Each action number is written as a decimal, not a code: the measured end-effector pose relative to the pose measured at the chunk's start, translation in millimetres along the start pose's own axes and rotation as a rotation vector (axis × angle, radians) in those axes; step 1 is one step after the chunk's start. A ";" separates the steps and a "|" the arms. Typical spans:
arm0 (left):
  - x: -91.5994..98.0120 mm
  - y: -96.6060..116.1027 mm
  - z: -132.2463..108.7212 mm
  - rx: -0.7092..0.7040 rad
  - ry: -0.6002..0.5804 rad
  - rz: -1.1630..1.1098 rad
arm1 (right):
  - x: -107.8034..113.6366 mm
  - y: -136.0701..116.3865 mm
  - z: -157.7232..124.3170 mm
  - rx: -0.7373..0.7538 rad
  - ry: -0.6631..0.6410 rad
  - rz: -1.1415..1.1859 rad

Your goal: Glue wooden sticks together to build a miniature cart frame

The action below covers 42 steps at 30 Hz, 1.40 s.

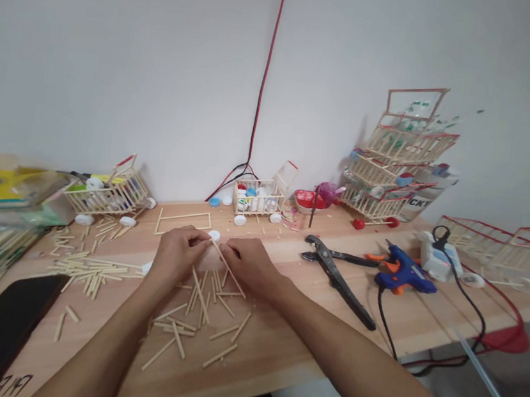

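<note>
The table (270,354) bears everything, and the pliers (345,289) fix the places. Beyond and right of them rises the stack (392,166) of stick carts, which look finished, with handles, red trim and wheels. The right cart (477,240), well to their right, looks whole too, as do the left cart (111,196) and the middle cart (257,201), left of and beyond them (both hold things in their baskets). The glue gun (403,270) lies just right of the pliers.

The left hand (178,252) and right hand (250,258) are left of the pliers, close together. The left fingers pinch the upper end of a stick (235,276), which slants between the hands; the right fingers are curled beside it, and I cannot tell whether they grip.

Further left of the pliers, the frame (185,216) is a flat rectangle with no uprights, so this piece seems barely begun. The loose sticks (200,295), left of the pliers and nearer, appear cut but unused; walls, handle and wheels seem left to do.
</note>
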<state>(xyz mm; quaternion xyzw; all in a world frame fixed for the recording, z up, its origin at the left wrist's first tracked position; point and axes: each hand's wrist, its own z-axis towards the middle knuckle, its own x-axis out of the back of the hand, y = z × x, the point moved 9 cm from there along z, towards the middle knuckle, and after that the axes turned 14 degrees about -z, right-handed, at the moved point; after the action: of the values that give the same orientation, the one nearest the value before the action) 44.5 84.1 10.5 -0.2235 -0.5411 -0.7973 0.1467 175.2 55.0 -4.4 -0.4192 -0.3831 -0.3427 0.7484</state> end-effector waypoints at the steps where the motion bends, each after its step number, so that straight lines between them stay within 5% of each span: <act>1: -0.1 -1.8 0.4 0.012 -0.002 -0.013 | 3.8 2.7 0.9 -0.014 0.021 0.010; 7: -0.1 -12.1 1.9 0.084 -0.005 -0.088 | 23.2 18.8 5.0 -0.089 0.141 0.073; 16: 9.8 -23.7 4.8 0.113 0.037 -0.106 | 44.3 5.4 1.6 -0.035 0.244 0.201; 25: 16.2 -25.4 5.6 0.165 0.076 -0.168 | 33.2 -46.4 -13.7 0.306 0.187 -0.043; 34: 21.5 -23.5 4.3 0.225 0.107 -0.285 | 98.9 31.9 5.7 -0.104 0.252 -0.172; 42: 20.6 -21.7 4.0 0.220 0.094 -0.294 | 85.2 49.7 -47.4 -0.173 0.083 -0.316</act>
<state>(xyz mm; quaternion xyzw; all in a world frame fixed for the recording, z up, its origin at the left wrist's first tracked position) 17.3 96.0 5.1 -0.0872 -0.6444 -0.7557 0.0774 270.3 17.0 33.9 -0.4022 -0.3821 -0.5047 0.6614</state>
